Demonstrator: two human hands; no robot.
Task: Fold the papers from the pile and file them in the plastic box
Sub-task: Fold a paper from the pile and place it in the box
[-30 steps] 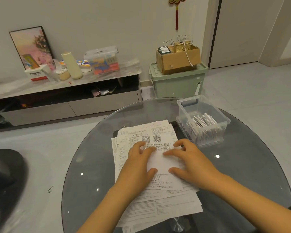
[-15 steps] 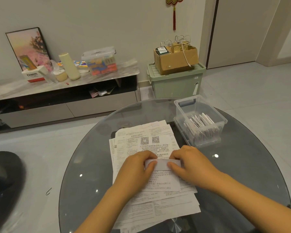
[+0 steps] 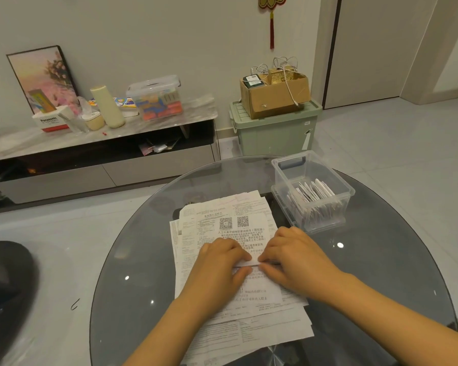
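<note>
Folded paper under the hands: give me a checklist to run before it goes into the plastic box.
1. Both hands on the paper: left hand and right hand pinch its fold: ok.
2. Fold finished and creased flat: cannot tell.
3. Plastic box open on top: ok.
4. Room in the box: far end free of filed papers: ok.
5. Box beside the pile, on the right hand's side: ok.

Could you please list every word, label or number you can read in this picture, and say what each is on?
"Panasonic": white box on the low cabinet.
Top sheet of the paper pile: two QR codes and Chinese print, too blurred to quote.
Clear plastic box: no text.
</note>
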